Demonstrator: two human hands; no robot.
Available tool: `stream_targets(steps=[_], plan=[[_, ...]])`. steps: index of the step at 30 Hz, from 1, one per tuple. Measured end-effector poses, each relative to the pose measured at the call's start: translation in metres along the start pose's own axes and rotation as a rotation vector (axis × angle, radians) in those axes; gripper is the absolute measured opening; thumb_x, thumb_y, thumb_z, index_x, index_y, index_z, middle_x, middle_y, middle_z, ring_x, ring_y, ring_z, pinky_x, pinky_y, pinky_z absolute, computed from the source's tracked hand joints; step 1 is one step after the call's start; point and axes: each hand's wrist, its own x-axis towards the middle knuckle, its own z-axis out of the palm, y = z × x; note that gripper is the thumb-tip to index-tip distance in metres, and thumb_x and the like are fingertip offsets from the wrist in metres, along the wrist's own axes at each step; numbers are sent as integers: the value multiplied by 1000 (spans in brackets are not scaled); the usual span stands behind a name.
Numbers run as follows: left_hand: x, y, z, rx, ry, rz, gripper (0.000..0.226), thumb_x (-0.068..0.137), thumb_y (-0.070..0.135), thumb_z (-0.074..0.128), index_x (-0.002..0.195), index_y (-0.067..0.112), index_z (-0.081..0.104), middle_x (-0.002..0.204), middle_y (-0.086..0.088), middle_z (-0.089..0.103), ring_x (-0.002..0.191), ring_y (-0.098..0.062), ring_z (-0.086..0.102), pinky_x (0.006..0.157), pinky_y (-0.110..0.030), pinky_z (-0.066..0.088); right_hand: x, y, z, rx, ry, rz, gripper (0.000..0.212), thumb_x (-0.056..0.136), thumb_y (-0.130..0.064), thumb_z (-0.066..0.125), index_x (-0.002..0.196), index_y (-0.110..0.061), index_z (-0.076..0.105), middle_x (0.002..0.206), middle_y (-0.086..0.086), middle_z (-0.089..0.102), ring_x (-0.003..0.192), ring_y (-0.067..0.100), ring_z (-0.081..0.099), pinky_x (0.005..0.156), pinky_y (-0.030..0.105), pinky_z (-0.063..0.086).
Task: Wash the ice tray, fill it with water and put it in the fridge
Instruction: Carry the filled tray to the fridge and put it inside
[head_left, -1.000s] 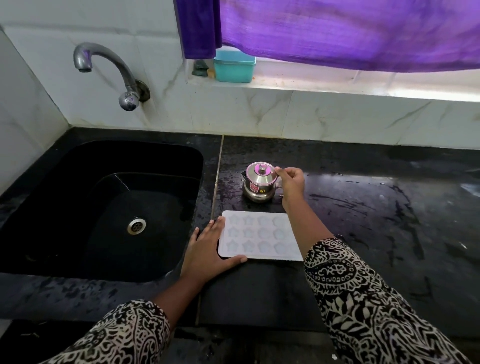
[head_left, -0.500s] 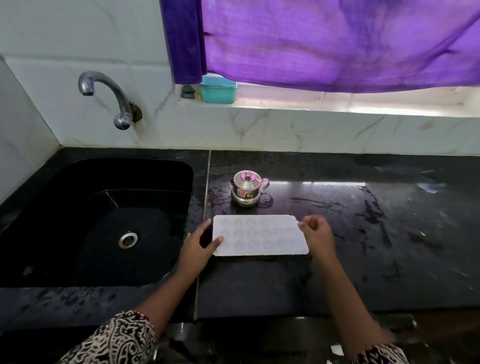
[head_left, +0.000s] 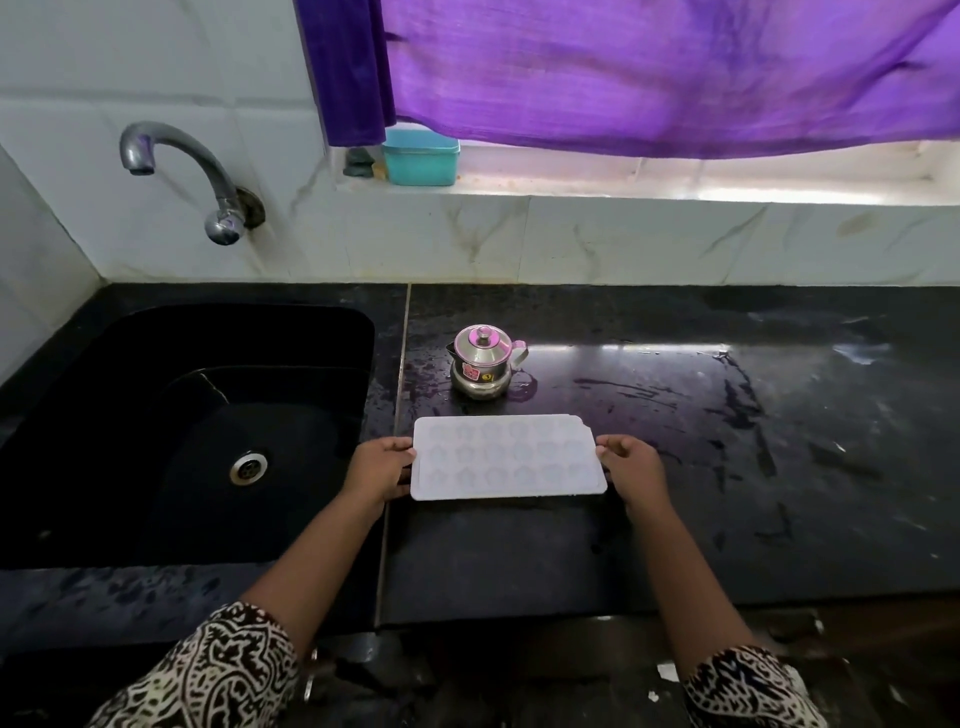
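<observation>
Tray (head_left: 506, 457): white, level.
L hand (head_left: 376, 467): pinches tray's left edge.
R hand (head_left: 631, 465): pinches tray's right edge.
Pot (head_left: 480, 364): steel, lidded, just behind tray.
Sink (head_left: 156, 338): left of tray.

The gripped ice tray (head_left: 509, 457) is pale white. Beyond it the pot (head_left: 483, 364) is silver and the curtain (head_left: 649, 67) purple; left, the sink (head_left: 234, 332) is black.

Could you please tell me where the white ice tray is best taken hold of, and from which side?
By its two short ends, one from each side. The ice tray is a thin, wide rectangle lying flat on the counter, so gripping both ends should keep it level. The left hand and right hand hold it there; a steel pot stands near the far edge.
</observation>
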Motion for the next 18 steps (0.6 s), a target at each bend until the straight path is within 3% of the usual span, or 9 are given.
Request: stream_targets(steps=[5, 8, 18], plan=[[7, 2, -2, -3, -59, -79, 25, 97, 0, 49, 120, 6, 59, 86, -3, 68, 72, -14, 65, 58, -27, 49, 7, 2, 2, 56, -35, 60, 11, 88, -5, 62, 88, -14, 68, 96, 11, 71, 88, 27, 67, 85, 47, 55], [9, 0, -4, -5, -61, -95, 26, 96, -1, 50, 118, 7, 61, 85, -2, 70, 72, -14, 66, 58, -28, 50, 8, 3, 0, 122, -69, 78, 12, 87, -1, 61, 89, -11, 67, 93, 13, 70, 91, 32, 67, 84, 48, 55], [12, -9, 5, -99, 21, -69, 30, 96, -4, 49, 122, 2, 61, 93, -7, 70, 78, -18, 68, 59, -31, 53, 2, 2, 4, 242, -98, 87, 16, 90, 3, 56, 99, -6, 67, 97, 13, 69, 89, 27, 66, 80, 40, 55]])
